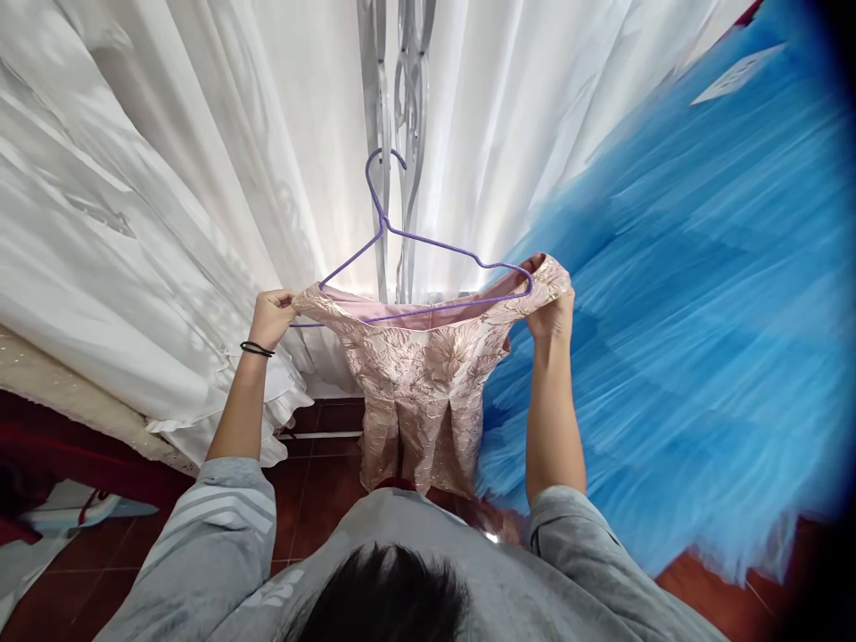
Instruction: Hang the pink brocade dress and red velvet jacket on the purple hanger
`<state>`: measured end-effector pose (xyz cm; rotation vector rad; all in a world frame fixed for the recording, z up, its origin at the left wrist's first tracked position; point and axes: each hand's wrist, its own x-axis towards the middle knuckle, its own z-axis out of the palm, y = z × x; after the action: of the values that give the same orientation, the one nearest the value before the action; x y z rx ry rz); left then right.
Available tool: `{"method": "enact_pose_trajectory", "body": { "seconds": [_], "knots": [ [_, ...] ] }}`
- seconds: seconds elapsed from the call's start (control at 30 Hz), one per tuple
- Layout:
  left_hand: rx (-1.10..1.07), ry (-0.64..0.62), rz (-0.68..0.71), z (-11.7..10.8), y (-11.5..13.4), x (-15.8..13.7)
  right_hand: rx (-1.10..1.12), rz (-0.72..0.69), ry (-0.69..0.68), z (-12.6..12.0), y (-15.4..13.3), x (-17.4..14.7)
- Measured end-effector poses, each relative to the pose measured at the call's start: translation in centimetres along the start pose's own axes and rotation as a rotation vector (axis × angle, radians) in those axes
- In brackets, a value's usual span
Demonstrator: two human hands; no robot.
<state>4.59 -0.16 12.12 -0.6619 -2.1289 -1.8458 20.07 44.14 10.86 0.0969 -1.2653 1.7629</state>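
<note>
A pale pink dress (428, 357) with a raised floral pattern hangs in front of me, its neckline spread wide. My left hand (274, 316) is closed on the dress's left shoulder edge. On the other side, my right hand (554, 312) grips the right shoulder strap, its fingers partly hidden behind the fabric. A purple hanger (428, 239) passes through the neck opening. Its hook rests on a grey scrolled metal frame (407, 116). One lower corner of the hanger pokes out below my left hand.
White curtains (300, 107) hang behind and to the left. A large blue tulle gown (669, 294) fills the right side, with a white tag (736, 76) near its top. Dark red floor tiles (321, 508) lie below. A cream glittery cloth edge (80, 401) is at the left.
</note>
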Motion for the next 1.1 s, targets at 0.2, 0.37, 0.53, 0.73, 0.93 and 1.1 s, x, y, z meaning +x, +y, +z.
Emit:
{"method": "enact_pose_trajectory", "body": {
  "seconds": [0.2,0.37,0.53,0.73,0.93,1.1],
  "knots": [
    [0.011,0.011,0.017,1.2,0.0,-1.2,0.091,0.093,0.053,-2.1,0.5,-2.6],
    [0.026,-0.059,-0.022,1.6,-0.5,-1.3,0.013,0.041,0.064,-1.8,0.2,-2.4],
    [0.071,-0.03,-0.023,0.7,-0.2,-1.2,-0.082,-0.028,0.016,-0.4,-0.9,0.3],
    [0.131,-0.012,0.028,-1.2,1.1,-1.1,-0.2,-0.038,-0.134,1.5,-1.4,3.1],
    [0.15,-0.034,0.003,-2.2,1.8,-0.5,-0.287,0.042,-0.255,4.8,-0.4,5.3],
    [0.138,-0.017,-0.017,-2.9,2.5,0.0,-0.435,0.087,-0.458,7.2,-1.0,5.3]
  ]
}}
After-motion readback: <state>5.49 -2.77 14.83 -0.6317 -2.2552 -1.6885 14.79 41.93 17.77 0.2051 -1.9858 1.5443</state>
